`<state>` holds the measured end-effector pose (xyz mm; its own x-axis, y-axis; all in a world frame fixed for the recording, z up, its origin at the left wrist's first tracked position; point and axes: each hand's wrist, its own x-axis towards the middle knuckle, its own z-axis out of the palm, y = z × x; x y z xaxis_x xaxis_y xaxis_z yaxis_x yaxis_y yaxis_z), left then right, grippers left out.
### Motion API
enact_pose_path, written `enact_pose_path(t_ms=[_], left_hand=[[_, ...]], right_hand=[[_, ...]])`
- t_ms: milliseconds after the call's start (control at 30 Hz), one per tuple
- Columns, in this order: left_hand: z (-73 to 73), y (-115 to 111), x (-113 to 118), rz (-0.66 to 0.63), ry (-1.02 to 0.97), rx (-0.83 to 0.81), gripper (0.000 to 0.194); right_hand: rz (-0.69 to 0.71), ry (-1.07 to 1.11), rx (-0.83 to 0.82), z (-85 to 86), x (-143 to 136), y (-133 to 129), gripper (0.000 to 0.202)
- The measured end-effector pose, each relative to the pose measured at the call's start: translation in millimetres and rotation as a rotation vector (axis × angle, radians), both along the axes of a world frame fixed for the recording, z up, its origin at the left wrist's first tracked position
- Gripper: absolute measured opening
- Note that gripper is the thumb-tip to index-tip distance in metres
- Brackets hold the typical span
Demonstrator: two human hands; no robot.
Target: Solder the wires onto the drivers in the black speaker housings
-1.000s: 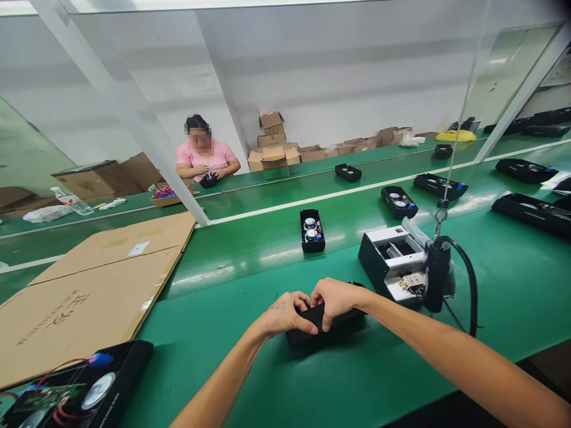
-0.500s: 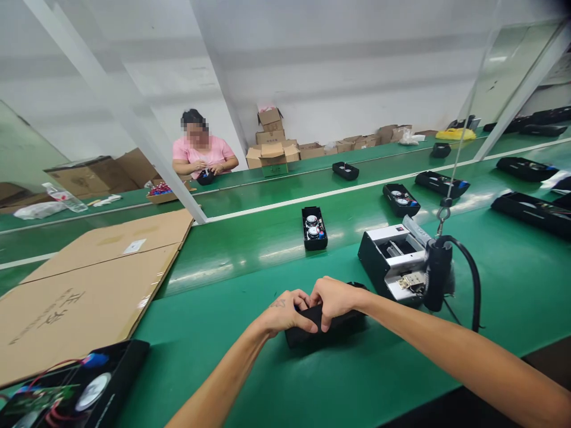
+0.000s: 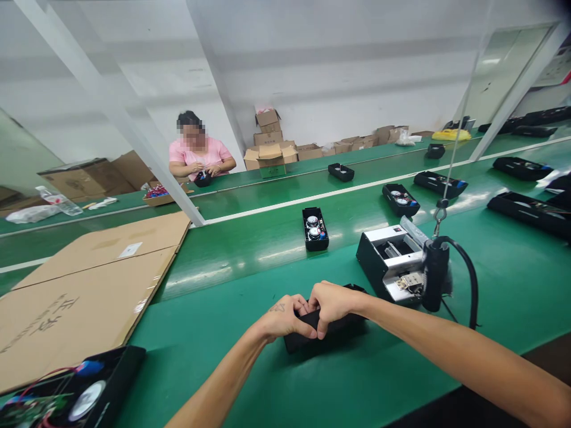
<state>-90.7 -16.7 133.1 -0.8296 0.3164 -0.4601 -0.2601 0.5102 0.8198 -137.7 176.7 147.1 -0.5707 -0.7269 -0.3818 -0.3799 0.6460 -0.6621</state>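
Observation:
A black speaker housing [image 3: 343, 329] lies on the green bench in front of me, partly covered by my hands. My left hand [image 3: 288, 318] grips its left end, thumb on the near wall and fingers curled over the far side. Right beside it, my right hand [image 3: 330, 306] is closed on the same housing, with the thumb pressed on the near wall close to the other thumb. The fingertips reach inside or behind the wall, where I cannot see them. Beyond them lies another open black housing [image 3: 315, 229] with two round speakers and a blue part inside.
A silver-and-black fixture [image 3: 392, 261] stands to the right, beside an electric screwdriver [image 3: 435, 273] hanging from a cable. Flattened cardboard [image 3: 98, 267] covers the left side. An open housing with wires [image 3: 75, 386] sits near left. Across the line a person [image 3: 200, 151] handles a black part.
My hands stay on the black housing, with the thumbs now closer together. The view has shifted slightly.

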Motion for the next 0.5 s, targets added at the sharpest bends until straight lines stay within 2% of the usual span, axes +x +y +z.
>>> enact_pose_path(t_ms=[100, 233, 367, 433, 467, 500], left_hand=[[-0.9, 2, 0, -0.003, -0.008, -0.002, 0.044], [2.6, 6, 1, 0.014, -0.004, -0.032, 0.046], [3.8, 7, 17, 0.001, 0.098, -0.114, 0.042], [-9.5, 4, 30, -0.039, 0.199, -0.163, 0.036], [-21.5, 1, 34, -0.078, 0.324, -0.226, 0.031], [-36.2, -1, 36, -0.139, 0.462, -0.275, 0.027]], right_hand=[[-0.020, -0.001, 0.028, -0.4, -1, -1, 0.044], [0.007, 0.033, 0.034, 0.0, -1, -1, 0.036], [0.048, 0.175, 0.002, 4.1, 25, 11, 0.028], [0.045, 0.430, -0.107, 2.4, 51, 26, 0.035], [-0.041, 0.572, -0.232, -0.9, 65, 35, 0.041], [-0.119, 0.684, -0.399, -6.1, 77, 44, 0.056]])
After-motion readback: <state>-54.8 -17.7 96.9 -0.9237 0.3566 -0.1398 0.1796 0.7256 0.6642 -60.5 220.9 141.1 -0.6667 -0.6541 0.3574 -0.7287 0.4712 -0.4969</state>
